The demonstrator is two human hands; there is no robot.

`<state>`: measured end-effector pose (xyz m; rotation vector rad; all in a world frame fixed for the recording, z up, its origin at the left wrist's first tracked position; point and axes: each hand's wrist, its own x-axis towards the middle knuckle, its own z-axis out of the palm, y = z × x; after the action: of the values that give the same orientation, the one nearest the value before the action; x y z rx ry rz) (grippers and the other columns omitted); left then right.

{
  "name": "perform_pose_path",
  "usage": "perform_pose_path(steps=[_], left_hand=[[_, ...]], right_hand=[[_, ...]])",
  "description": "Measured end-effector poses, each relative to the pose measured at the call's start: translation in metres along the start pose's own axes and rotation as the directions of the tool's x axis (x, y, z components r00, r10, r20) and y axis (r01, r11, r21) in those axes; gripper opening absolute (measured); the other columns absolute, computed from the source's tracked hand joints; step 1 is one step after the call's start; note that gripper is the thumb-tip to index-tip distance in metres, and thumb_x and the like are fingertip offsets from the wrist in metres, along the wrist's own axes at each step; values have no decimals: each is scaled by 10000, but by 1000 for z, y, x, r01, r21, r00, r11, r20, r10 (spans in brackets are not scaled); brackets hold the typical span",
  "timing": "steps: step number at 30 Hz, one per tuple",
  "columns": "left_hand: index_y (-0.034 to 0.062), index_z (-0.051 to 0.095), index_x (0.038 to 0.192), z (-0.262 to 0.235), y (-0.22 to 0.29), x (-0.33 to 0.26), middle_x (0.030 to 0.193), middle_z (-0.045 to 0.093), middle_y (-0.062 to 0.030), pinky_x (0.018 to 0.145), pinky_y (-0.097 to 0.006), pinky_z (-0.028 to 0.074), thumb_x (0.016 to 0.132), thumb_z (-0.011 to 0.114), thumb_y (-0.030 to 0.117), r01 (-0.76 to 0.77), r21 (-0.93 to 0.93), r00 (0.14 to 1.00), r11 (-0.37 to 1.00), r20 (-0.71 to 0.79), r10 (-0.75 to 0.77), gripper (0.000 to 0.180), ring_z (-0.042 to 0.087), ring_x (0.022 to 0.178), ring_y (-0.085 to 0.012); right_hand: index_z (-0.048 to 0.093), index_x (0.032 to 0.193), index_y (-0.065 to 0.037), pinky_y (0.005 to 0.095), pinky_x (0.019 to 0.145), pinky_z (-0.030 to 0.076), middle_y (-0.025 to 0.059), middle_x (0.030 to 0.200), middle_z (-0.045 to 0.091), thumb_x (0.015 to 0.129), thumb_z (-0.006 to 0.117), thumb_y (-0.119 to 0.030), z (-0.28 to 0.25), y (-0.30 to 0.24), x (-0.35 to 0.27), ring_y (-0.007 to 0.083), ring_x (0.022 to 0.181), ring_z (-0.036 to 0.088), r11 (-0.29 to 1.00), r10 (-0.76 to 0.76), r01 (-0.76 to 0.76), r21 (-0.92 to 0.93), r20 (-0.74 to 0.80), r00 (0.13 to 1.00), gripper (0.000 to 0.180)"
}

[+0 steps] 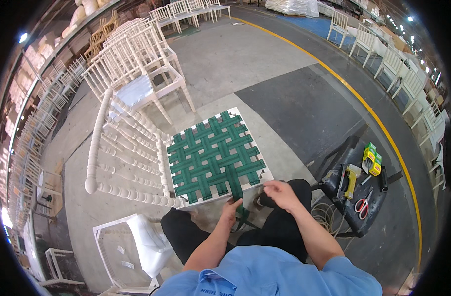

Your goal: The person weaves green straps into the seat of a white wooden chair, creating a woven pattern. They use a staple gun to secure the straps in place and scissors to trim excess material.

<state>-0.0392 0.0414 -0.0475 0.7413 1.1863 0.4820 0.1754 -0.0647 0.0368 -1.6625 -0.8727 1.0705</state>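
Note:
A white chair with a turned-spindle back (132,148) stands sideways before me, its back to the left. Across its seat frame (213,199) lies a woven lattice of green webbing (210,153). One webbing strap (238,185) runs off the near edge of the seat toward me, and its loose tail hangs between my knees. My left hand (230,209) grips this strap just below the edge. By the near right corner of the seat is my right hand (282,194), its fingers curled together. Whatever they may hold is too small to make out.
At my right, a black stool (329,185) carries a yellow-handled tool (352,182), red-handled scissors (363,206) and green-yellow boxes (371,160). A coiled hose (326,217) lies beside it. More white chairs (137,64) stand behind, and a white frame (104,251) is at lower left.

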Motion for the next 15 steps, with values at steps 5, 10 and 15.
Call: perform_pose_path(steps=[5,10,15], left_hand=[[54,778,1090,-5,-7,-13,965,727,-46,799,-360,502,951,818,332,93,392,995,915,-12,-97,313,643,915,-173],[-11,793,1124,-10,-44,-59,1035,770,-87,848,-353,529,938,841,291,65,541,957,838,204,-206,359,667,918,-164],[-5,793,1118,-16,-49,-55,1000,771,-104,811,-375,532,890,871,319,178,652,909,737,178,-378,404,671,922,-178]], right_hand=[[711,1327,-5,324,891,537,92,1111,761,1058,687,-346,36,21,43,170,1011,690,952,263,-217,-216,211,942,435],[721,1248,-58,486,871,550,69,1018,751,1053,684,-428,75,42,73,245,938,719,825,522,-564,-28,418,743,419],[712,1127,-35,434,706,596,69,959,736,1046,714,-315,113,68,80,236,802,715,774,530,-603,194,324,784,291]])
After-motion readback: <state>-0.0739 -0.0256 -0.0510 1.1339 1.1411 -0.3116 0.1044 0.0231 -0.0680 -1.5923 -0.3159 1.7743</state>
